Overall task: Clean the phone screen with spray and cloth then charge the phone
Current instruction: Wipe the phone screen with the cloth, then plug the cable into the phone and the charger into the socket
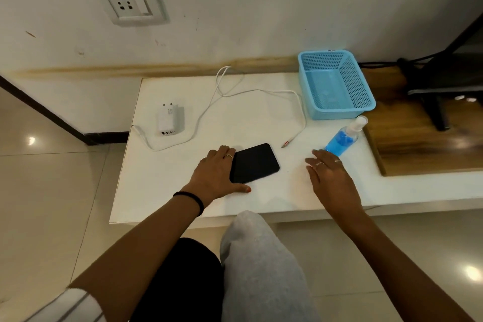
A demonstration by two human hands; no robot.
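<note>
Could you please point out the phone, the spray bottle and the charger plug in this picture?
phone (pixel 257 162), head view, middle of its dark screen.
spray bottle (pixel 339 141), head view, the blue liquid in its body.
charger plug (pixel 167 120), head view, its white top face.

phone (pixel 254 163): black slab, dark screen up, flat on the white table, turned slightly askew; my left hand (pixel 218 172) covers its left end.
spray bottle (pixel 344 138): clear, blue liquid, white nozzle, leaning away to the right, just beyond my right hand (pixel 330 175).
charger (pixel 167 120): white adapter, on its back, prongs pointing at the wall.
cable (pixel 251 91): white, looped loosely across the table, free plug end lying near my phone.
</note>
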